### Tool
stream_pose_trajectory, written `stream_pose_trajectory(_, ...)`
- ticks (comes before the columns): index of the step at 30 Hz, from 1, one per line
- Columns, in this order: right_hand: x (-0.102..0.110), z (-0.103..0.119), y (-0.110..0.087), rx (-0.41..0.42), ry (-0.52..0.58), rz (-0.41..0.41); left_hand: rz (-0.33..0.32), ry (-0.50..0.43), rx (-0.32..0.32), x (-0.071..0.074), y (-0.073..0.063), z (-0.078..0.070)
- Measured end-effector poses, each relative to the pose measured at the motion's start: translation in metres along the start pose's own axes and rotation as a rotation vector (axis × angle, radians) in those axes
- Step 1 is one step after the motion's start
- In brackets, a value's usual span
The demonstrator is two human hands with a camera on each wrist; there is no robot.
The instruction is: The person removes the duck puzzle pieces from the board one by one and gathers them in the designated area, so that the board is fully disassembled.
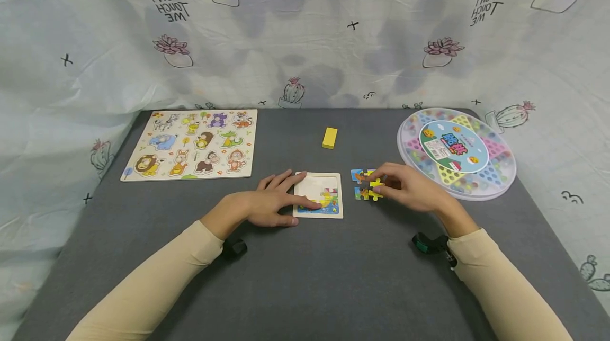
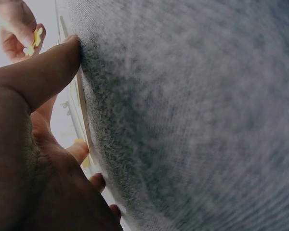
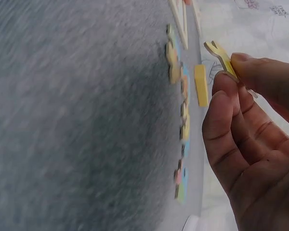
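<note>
My left hand [image 1: 264, 207] lies with fingers spread over the left side of a small square jigsaw tray [image 1: 310, 182]. Its index finger reaches across the joined pieces [image 1: 331, 200] along the tray's bottom and right side. To the right of the tray, my right hand [image 1: 410, 185] pinches a yellow jigsaw piece [image 3: 225, 62] between thumb and fingertips, raised off the table in the right wrist view. Below that hand lie several loose jigsaw pieces [image 1: 358, 193], blue, orange and yellow. The left wrist view also catches the pinched piece [image 2: 35, 42] beyond the left thumb.
A yellow block [image 1: 330, 138] lies behind the tray. At back left is a wooden animal puzzle board [image 1: 190, 166]. A round clear game box [image 1: 495, 182] with a star pattern sits at back right. A printed cloth [image 1: 324, 39] hangs behind the grey table [image 1: 305, 283].
</note>
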State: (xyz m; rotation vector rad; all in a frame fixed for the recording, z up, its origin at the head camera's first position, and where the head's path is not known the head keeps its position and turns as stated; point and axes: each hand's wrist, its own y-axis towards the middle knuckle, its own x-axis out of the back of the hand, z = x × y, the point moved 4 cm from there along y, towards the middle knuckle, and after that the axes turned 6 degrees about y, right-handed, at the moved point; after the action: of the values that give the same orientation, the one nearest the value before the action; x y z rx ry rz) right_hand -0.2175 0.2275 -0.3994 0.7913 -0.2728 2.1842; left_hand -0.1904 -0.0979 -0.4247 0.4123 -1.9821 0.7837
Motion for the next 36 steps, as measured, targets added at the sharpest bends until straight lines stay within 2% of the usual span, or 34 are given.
stream_pose_trajectory(10,0.006,-0.01,-0.008,-0.074,0.028,-0.008,0.003,0.002,-0.01,-0.002,0.001,0.002)
stream_pose_trajectory(15,0.005,-0.011,-0.008,-0.057,0.029,0.01,0.006,0.004,-0.008,-0.001,0.001,0.002)
stream_pose_trajectory(23,0.002,-0.021,-0.005,-0.065,-0.032,0.004,0.006,-0.006,-0.006,-0.001,0.0,0.002)
stream_pose_trajectory(36,-0.001,-0.022,-0.002,-0.123,-0.145,-0.018,0.011,0.011,-0.002,-0.001,0.001,0.002)
